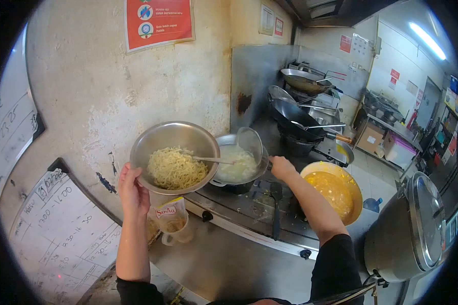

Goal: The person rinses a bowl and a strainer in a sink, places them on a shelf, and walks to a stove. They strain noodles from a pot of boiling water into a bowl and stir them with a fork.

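My left hand (132,188) grips the rim of a steel bowl (208,142) that holds a heap of noodles (175,169). A pale utensil handle (213,160) sticks out of the bowl to the right. Beside the bowl, a pot of cloudy liquid (231,165) stands on the stove, with a mesh strainer (250,141) tilted at its right side. My right hand (282,168) is closed at the pot's right edge, at what looks like a handle; the fingers mostly hide it. A pan of orange sauce (333,193) lies right of my right forearm.
A black spatula (276,211) rests on the stove top. Near the front edge stand a mug (180,234) and a Sovia packet (170,211). Black woks (300,119) sit behind, a large lidded steel pot (397,239) at the right. Whiteboards (61,229) are at the left.
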`<action>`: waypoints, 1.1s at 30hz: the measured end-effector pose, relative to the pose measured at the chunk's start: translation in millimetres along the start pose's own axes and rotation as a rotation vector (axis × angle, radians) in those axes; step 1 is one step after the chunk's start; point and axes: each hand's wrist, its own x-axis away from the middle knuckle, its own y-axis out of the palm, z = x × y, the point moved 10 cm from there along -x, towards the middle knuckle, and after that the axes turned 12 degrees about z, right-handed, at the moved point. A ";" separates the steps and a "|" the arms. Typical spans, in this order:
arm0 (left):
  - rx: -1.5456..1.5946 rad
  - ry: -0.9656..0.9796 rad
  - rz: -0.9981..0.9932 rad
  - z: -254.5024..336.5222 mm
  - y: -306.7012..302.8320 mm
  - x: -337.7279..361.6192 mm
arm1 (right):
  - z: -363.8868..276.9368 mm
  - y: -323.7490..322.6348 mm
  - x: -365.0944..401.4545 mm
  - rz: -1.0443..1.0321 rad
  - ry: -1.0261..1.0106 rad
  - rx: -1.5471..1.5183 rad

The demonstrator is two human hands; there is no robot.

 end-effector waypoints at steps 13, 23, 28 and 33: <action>-0.017 -0.021 0.015 13.6 -18.6 5.2 | -60.8 53.0 40.5 -0.587 0.747 -1.407; -0.045 -0.014 0.005 18.3 -26.1 6.1 | -60.7 8.5 33.9 -0.420 0.613 -1.404; -0.033 -0.015 0.009 16.2 -29.2 5.8 | -39.1 -4.7 28.9 -0.301 0.603 -1.347; -0.040 -0.030 0.105 15.6 -40.0 5.8 | -13.1 -42.0 -5.3 0.241 0.005 -0.428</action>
